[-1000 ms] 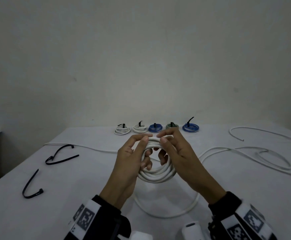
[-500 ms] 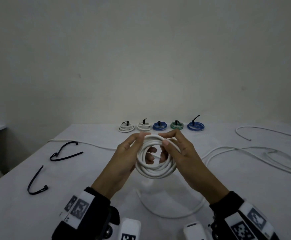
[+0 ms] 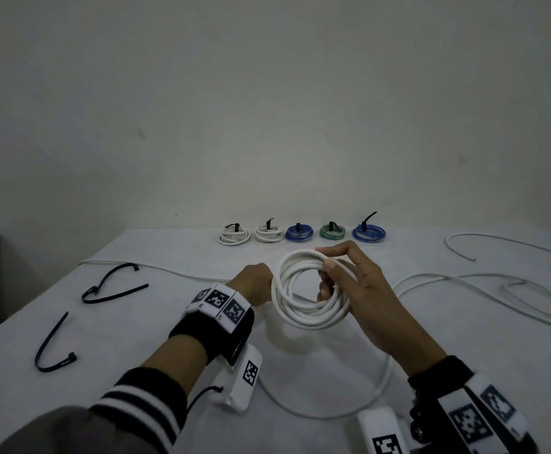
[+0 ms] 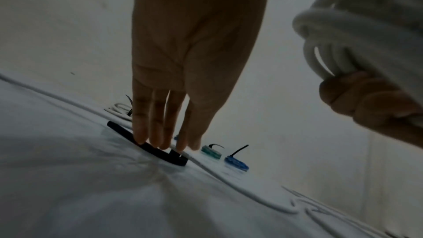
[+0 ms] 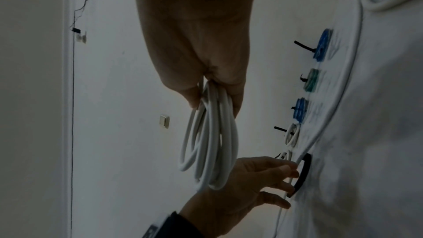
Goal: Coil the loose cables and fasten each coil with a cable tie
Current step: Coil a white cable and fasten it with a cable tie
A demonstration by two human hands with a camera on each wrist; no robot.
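So, hands first: the right hand (image 3: 362,290) is clamped on the white coil (image 3: 303,319), thumb and fingers pinching the loops together on the coil's right side. It's held up off the table (image 3: 136,371), just right of centre in the head view. The coil's loose tail (image 3: 349,411) droops onto the table at the bottom of the frame.

The left hand (image 3: 254,285) is off the coil. It sits just left of it, with straight fingers pointing down at the table. From the head view you can't see what it's after (the hand itself blocks it), but the left wrist view shows its fingertips (image 4: 155,142) right on a black cable tie (image 4: 148,148). They look like they're touching it, not curled round it yet.

The tie lies flat, running diagonally from centre-left down towards centre-right in that view. It's right alongside a loose white cable (image 4: 228,175), so I'd guess there's a risk of snagging the cable along with it. The left hand is clearly the nearer one, and the coil hangs just beside it, so my read is it's a short carry over once the tie's picked up.

Further out, five tied coils (image 3: 300,232) sit in a row at the back.
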